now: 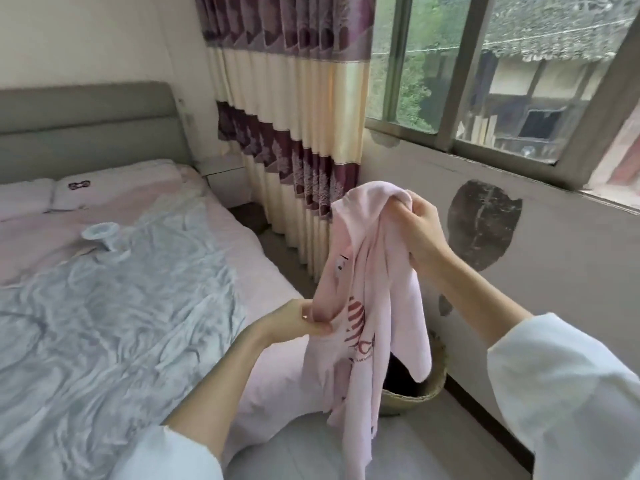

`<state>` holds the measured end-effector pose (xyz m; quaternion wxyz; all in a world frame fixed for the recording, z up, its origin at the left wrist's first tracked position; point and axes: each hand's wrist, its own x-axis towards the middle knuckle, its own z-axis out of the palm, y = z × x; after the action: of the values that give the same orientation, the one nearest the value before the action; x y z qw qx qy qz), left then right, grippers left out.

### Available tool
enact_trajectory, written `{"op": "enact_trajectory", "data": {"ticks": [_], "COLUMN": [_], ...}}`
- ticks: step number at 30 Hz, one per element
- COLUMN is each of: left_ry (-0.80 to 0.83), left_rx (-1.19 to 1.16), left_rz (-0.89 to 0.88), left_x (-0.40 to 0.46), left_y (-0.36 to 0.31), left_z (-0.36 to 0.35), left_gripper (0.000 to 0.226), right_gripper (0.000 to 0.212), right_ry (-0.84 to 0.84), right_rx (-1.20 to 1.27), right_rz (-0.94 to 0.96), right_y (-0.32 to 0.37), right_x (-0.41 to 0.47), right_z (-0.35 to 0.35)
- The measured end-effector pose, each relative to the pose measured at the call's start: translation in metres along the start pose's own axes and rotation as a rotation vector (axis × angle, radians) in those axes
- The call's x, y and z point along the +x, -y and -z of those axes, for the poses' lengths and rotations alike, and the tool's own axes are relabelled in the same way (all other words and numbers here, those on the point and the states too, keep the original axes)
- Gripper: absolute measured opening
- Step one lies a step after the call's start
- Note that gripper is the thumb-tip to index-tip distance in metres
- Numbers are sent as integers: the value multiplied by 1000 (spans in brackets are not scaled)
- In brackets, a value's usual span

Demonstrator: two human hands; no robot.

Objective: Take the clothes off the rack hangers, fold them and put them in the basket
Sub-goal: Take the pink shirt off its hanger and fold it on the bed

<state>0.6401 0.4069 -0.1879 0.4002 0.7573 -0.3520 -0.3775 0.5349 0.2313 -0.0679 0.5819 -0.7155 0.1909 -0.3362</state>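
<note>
A pale pink T-shirt [377,306] with a red print hangs in the air between the bed and the window wall. My right hand [420,226] grips its upper edge, bunched, at about chest height. Lower and to the left, my left hand [304,322] pinches a fold of the shirt's side edge. The cloth drapes down loosely below both hands. Behind the shirt a woven basket [429,393] stands on the floor by the wall, mostly hidden by the shirt. No rack or hanger is in view.
A bed [270,386] with a pink sheet and a crumpled grey-blue cover [104,323] fills the left. A small white object [104,237] lies on it. A curtain [304,168] hangs at the back, and a window wall [554,258] runs along the right.
</note>
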Motion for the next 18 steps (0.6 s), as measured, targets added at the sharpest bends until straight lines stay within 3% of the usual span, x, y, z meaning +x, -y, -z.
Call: {"op": "enact_trajectory", "data": {"ticks": [6, 7, 10, 14, 18], "left_ry": [-165, -245, -650, -1192, -1679], "left_rx": [-179, -191, -133, -262, -159], "left_rz": [21, 12, 156, 198, 150], "left_x": [-38, -38, -29, -25, -42], "left_y": [52, 65, 100, 128, 123], "left_z": [72, 86, 121, 188, 268], "left_gripper": [62, 60, 5, 31, 32], "right_gripper": [21, 21, 22, 16, 14], "right_ry": [155, 205, 321, 388, 372], "right_rx": [178, 196, 226, 265, 202], "right_rz": [-56, -59, -39, -3, 48], "right_y": [-8, -9, -11, -19, -43], "right_x": [39, 48, 71, 122, 171], "right_z": [-125, -151, -205, -267, -310]}}
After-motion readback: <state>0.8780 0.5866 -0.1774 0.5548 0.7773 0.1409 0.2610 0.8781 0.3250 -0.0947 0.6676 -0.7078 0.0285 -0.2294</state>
